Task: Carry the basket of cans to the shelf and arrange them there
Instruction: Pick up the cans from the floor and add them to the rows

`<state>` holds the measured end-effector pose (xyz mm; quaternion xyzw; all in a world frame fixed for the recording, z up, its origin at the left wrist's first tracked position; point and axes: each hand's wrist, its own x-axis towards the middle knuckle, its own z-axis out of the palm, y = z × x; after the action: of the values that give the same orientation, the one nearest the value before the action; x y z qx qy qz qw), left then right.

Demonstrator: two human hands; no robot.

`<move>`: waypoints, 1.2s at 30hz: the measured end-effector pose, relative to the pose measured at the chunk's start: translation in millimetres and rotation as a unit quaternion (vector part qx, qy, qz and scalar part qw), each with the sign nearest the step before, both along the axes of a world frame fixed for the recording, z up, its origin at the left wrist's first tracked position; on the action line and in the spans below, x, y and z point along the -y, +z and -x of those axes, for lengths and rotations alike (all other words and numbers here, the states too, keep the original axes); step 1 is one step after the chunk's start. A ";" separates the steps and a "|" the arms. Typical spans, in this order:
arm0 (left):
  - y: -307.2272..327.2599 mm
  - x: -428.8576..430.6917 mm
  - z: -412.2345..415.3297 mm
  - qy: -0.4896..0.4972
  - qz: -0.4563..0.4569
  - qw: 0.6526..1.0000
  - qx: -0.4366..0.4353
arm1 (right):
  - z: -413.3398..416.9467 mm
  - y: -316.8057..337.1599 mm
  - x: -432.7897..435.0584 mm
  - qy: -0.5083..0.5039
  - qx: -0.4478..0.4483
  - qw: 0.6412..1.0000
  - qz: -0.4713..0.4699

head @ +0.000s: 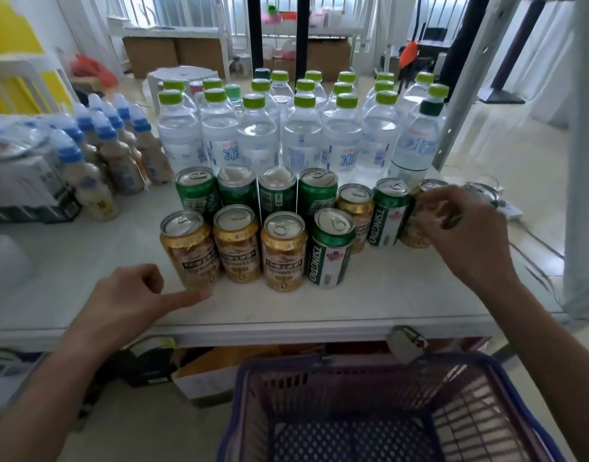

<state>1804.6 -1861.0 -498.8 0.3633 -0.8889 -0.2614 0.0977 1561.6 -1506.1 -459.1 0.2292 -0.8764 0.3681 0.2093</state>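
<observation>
Gold and green cans stand in two rows on the white shelf. In the front row are three gold cans and a green Tsingtao can. Behind them are dark green cans, another gold can and a second Tsingtao can. My right hand grips a gold can at the right end of the back row. A further can top shows behind that hand. My left hand rests on the shelf by the leftmost gold can, index finger pointing, holding nothing. The purple basket sits below the shelf edge with nothing visible inside.
Water bottles with green caps fill the shelf's back. Milky bottles with blue caps and a wrapped pack stand at the left. A grey shelf post rises at the right. Boxes lie under the shelf.
</observation>
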 end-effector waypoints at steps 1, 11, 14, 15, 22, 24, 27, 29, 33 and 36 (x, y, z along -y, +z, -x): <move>-4.3 2.6 1.0 0.019 -0.007 0.999 -0.026 | 5.9 7.6 6.6 0.003 -0.025 0.999 -0.033; -41.4 -11.3 44.9 -0.051 -0.205 0.939 -0.272 | 36.2 29.1 40.7 0.049 0.008 0.960 -0.276; -44.3 -14.7 47.2 -0.053 -0.186 0.939 -0.285 | 39.1 28.8 32.0 0.066 0.034 0.968 -0.240; -45.1 -14.5 47.7 -0.052 -0.183 0.940 -0.284 | 39.1 27.7 29.3 0.076 0.033 0.968 -0.239; -49.9 -11.8 46.3 -0.044 -0.185 0.936 -0.295 | 63.8 48.8 3.7 0.029 0.060 0.951 -0.302; -50.5 -11.5 46.9 -0.042 -0.186 0.936 -0.296 | 69.4 49.8 -1.2 0.008 0.083 0.938 -0.336; -49.2 -10.5 47.9 -0.043 -0.184 0.937 -0.294 | 69.9 49.2 -2.6 0.016 0.081 0.942 -0.325; -48.9 -9.4 48.4 -0.041 -0.187 0.937 -0.292 | 70.4 51.3 -5.4 0.027 0.076 0.945 -0.316; -49.3 -10.0 48.0 -0.039 -0.192 0.935 -0.294 | 75.1 53.7 -14.1 0.046 0.092 0.941 -0.321; -49.4 -9.7 47.9 -0.042 -0.196 0.936 -0.289 | 86.0 61.6 -30.3 -0.015 0.115 0.914 -0.388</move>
<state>1756.7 -1851.2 -548.2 0.2465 -0.7677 -0.5279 0.2667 1475.6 -1475.8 -397.5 0.2355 -0.9716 0.0202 0.0070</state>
